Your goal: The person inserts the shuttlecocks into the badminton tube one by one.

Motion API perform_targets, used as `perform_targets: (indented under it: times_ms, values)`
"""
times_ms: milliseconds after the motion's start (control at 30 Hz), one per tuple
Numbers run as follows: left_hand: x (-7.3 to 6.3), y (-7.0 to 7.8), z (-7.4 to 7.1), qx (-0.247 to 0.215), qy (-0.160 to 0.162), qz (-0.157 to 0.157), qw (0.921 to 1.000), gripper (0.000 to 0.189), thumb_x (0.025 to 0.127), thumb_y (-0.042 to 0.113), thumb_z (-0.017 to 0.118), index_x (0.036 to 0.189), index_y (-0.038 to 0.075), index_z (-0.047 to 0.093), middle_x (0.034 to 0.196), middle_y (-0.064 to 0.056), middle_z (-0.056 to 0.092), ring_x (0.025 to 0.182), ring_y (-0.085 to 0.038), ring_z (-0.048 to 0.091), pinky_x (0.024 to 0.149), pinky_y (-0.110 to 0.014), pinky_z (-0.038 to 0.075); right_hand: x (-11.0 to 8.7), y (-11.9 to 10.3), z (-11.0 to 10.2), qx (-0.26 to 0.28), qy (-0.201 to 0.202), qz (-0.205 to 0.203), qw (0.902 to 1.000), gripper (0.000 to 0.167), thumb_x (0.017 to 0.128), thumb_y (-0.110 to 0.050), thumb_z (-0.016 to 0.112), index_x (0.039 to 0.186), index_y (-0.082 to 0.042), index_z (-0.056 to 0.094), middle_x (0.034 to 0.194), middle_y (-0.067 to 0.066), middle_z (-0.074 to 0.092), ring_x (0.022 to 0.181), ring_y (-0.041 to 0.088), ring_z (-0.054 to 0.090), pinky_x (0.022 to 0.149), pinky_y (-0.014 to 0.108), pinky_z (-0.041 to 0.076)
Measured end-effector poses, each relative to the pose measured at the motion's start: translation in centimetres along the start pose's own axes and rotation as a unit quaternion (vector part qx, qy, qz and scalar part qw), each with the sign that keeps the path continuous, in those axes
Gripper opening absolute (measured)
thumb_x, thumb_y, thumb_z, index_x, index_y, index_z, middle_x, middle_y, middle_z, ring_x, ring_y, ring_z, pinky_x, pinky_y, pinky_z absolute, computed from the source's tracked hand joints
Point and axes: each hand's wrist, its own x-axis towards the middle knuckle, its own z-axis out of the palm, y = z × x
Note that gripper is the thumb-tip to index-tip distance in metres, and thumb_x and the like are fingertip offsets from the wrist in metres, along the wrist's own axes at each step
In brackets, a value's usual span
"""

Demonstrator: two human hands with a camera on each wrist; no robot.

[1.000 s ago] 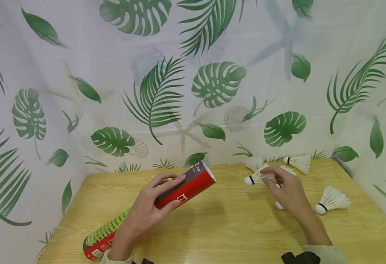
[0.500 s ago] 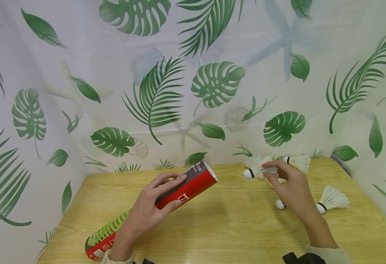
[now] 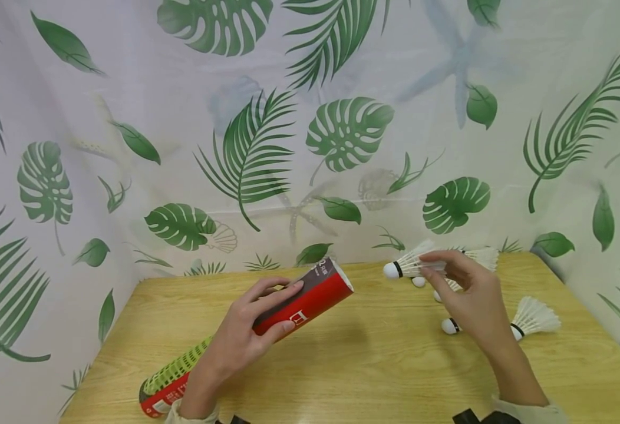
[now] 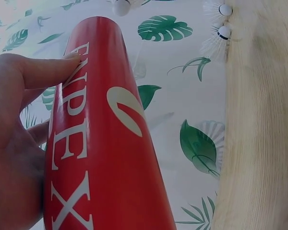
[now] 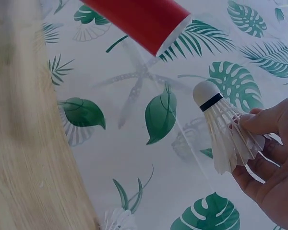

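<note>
A red and dark grey shuttlecock tube with a green patterned section is tilted, its upper end facing right. My left hand grips it around the middle, thumb in front and fingers over the top. In the left wrist view, white letters run along the red tube. My right hand pinches a white shuttlecock by its feathers, raised off the table, cork toward the tube. The right wrist view shows this shuttlecock apart from the tube's pale end.
Several shuttlecocks lie on the wooden table: one on the right, others behind and below my right hand, partly hidden. A white cloth with green leaves hangs behind the table.
My right hand has lifted the shuttlecock off the others and moved it slightly up and left. The left hand and tube have shifted slightly right.
</note>
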Motion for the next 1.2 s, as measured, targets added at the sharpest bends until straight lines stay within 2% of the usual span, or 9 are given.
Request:
perform_targets:
  times_ms: [133, 267, 533, 767, 1200]
  values:
    - [0.1, 0.1, 0.1, -0.002, -0.001, 0.005, 1.0000, 0.059, 0.093, 0.019, 0.076, 0.147, 0.035, 0.057, 0.147, 0.008, 0.050, 0.123, -0.019, 0.056, 0.091, -0.039, 0.056, 0.1, -0.5, 0.4, 0.044, -0.013, -0.009, 0.9989, 0.027, 0.090, 0.009, 0.072, 0.114, -0.003, 0.074, 0.105, 0.009, 0.071, 0.093, 0.007, 0.070, 0.081, 0.015, 0.052]
    - [0.0, 0.2, 0.3, -0.004, -0.007, 0.001, 1.0000, 0.060, 0.093, 0.018, 0.077, 0.147, 0.035, 0.057, 0.149, 0.008, 0.050, 0.125, -0.020, 0.055, 0.091, -0.040, 0.056, 0.1, -0.8, 1.1, 0.065, -0.024, -0.016, 0.9974, 0.026, 0.091, 0.010, 0.071, 0.114, -0.002, 0.073, 0.104, 0.010, 0.070, 0.092, 0.009, 0.070, 0.078, 0.016, 0.054]
    - [0.1, 0.3, 0.6, -0.002, -0.012, 0.001, 0.9999, 0.060, 0.093, 0.019, 0.076, 0.147, 0.036, 0.058, 0.150, 0.007, 0.050, 0.126, -0.020, 0.054, 0.092, -0.040, 0.056, -0.1, -1.4, 2.0, 0.073, -0.026, -0.018, 0.9968, 0.022, 0.092, 0.009, 0.070, 0.111, -0.002, 0.073, 0.103, 0.009, 0.070, 0.093, 0.011, 0.070, 0.082, 0.018, 0.055]
    - [0.1, 0.4, 0.9, -0.001, -0.019, 0.003, 0.9998, 0.062, 0.092, 0.017, 0.078, 0.147, 0.037, 0.058, 0.149, 0.009, 0.050, 0.126, -0.019, 0.055, 0.092, -0.040, 0.056, -0.4, -1.6, 2.9, 0.101, -0.042, -0.019, 0.9938, 0.019, 0.093, 0.007, 0.069, 0.110, -0.001, 0.072, 0.105, 0.011, 0.071, 0.094, 0.015, 0.069, 0.085, 0.020, 0.055]
    - [0.1, 0.4, 1.3, -0.001, -0.029, -0.003, 0.9996, 0.063, 0.092, 0.018, 0.078, 0.147, 0.039, 0.057, 0.149, 0.010, 0.050, 0.127, -0.019, 0.054, 0.093, -0.041, 0.056, -0.9, -2.0, 4.6, 0.089, -0.046, -0.004, 0.9950, 0.023, 0.091, 0.009, 0.071, 0.109, -0.006, 0.074, 0.105, 0.006, 0.073, 0.094, 0.013, 0.070, 0.088, 0.021, 0.055]
